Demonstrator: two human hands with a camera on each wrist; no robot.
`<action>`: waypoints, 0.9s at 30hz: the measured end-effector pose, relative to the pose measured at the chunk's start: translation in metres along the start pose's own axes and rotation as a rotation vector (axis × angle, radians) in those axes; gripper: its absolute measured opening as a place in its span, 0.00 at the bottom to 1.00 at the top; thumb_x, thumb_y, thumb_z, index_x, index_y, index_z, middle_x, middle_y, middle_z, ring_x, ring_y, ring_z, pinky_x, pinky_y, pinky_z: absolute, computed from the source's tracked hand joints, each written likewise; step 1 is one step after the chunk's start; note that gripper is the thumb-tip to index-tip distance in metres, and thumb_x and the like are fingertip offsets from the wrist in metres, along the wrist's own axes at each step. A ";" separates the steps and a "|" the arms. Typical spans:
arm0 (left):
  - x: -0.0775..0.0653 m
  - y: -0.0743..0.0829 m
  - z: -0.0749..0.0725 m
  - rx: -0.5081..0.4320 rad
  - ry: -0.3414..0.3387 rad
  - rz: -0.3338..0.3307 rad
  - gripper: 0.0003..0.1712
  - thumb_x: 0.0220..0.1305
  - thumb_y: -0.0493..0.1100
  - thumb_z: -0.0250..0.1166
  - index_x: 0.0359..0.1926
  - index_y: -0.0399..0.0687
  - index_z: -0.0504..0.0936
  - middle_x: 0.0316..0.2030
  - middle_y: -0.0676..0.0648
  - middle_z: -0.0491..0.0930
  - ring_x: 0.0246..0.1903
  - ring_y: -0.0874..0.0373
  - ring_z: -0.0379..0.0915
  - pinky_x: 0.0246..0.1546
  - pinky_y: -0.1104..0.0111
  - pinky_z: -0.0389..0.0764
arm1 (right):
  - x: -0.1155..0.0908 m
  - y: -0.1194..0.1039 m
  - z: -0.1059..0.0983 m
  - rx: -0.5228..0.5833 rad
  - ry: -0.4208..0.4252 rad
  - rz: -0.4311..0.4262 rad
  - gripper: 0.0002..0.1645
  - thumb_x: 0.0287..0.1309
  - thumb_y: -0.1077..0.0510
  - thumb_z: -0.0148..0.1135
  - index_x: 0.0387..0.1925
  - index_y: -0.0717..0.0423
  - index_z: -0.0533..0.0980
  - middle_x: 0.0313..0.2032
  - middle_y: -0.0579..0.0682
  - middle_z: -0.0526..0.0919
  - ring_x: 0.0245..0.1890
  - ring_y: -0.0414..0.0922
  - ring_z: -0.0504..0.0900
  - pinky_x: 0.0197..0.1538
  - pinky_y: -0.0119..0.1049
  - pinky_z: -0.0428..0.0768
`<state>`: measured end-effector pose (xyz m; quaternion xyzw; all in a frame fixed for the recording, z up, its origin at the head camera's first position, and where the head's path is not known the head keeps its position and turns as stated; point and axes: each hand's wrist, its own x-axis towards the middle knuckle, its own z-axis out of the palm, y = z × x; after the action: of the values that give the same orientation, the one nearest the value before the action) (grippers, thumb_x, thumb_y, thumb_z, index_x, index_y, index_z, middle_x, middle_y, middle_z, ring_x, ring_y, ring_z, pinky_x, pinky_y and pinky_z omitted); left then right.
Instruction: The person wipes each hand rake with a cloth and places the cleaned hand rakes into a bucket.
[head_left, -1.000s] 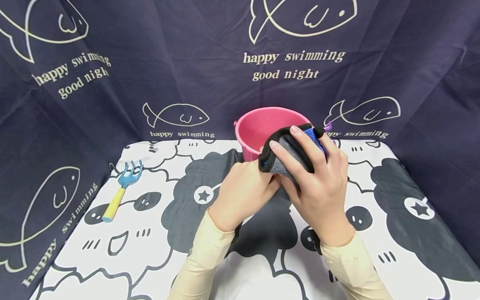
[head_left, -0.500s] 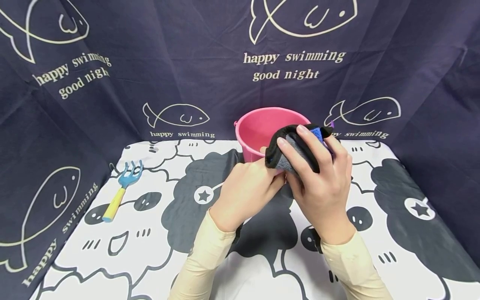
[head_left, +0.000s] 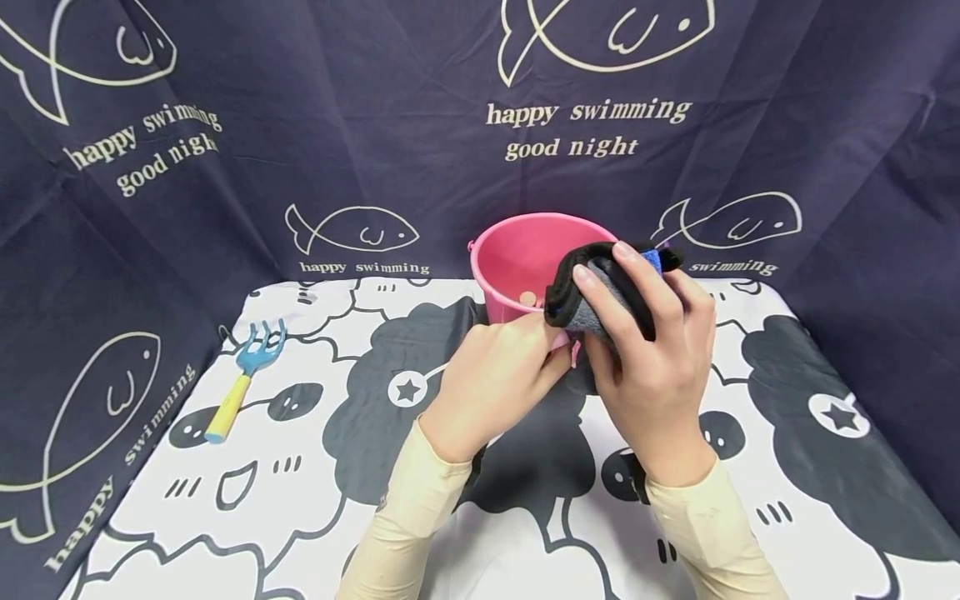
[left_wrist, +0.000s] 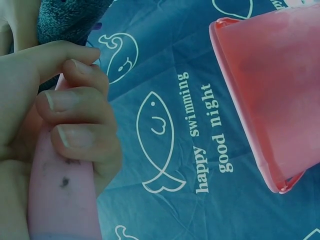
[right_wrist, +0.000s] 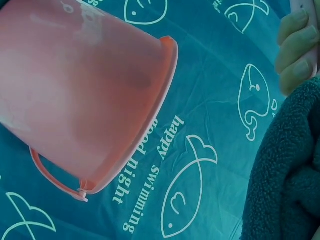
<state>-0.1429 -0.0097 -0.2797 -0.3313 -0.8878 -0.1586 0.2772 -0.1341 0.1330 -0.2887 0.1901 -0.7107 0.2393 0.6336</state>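
My left hand [head_left: 498, 383] has its fingers curled round a pink handle [left_wrist: 65, 200] with dark specks on it. A folded grey and blue cloth [head_left: 588, 315] with black edging is in my right hand [head_left: 656, 383], its fingers spread over the top. The cloth covers most of the tool beyond my left fingers. A small purple tip [left_wrist: 98, 26] shows past the cloth in the left wrist view, but the tool's kind stays hidden. Both hands are close together in front of the pink bucket [head_left: 501, 310]. In the right wrist view, left fingers [right_wrist: 300, 47] appear beside the cloth.
Behind my hands the bucket stands against a dark fabric wall [head_left: 420, 167] printed with fish. A toy fork [head_left: 243, 379] with blue tines and a yellow handle lies at the left on the cartoon-patterned tablecloth [head_left: 300, 517].
My right hand has slid the cloth to the right, away from my left hand. A bit of pink handle now shows between them. My left hand has shifted only slightly.
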 end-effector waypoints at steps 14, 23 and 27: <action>-0.002 -0.002 -0.002 0.020 0.026 0.040 0.09 0.62 0.46 0.58 0.41 0.49 0.76 0.23 0.55 0.80 0.17 0.59 0.73 0.19 0.63 0.80 | 0.008 0.002 -0.007 0.062 -0.018 0.084 0.20 0.49 0.66 0.65 0.46 0.51 0.83 0.55 0.59 0.81 0.50 0.66 0.71 0.54 0.61 0.66; -0.001 -0.002 -0.002 0.035 0.050 0.056 0.08 0.63 0.46 0.56 0.41 0.49 0.75 0.23 0.54 0.80 0.16 0.59 0.72 0.16 0.65 0.77 | 0.011 0.008 -0.010 0.109 -0.016 0.138 0.18 0.53 0.63 0.65 0.47 0.51 0.83 0.56 0.60 0.80 0.52 0.63 0.71 0.57 0.56 0.68; -0.001 -0.004 -0.003 0.047 0.054 0.053 0.08 0.63 0.47 0.56 0.40 0.51 0.75 0.21 0.55 0.78 0.16 0.59 0.72 0.16 0.65 0.76 | 0.012 0.010 -0.012 0.120 -0.014 0.162 0.18 0.52 0.62 0.65 0.48 0.52 0.82 0.56 0.61 0.80 0.54 0.62 0.70 0.58 0.55 0.68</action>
<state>-0.1434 -0.0141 -0.2788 -0.3438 -0.8744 -0.1393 0.3128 -0.1316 0.1480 -0.2769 0.1714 -0.7124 0.3306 0.5949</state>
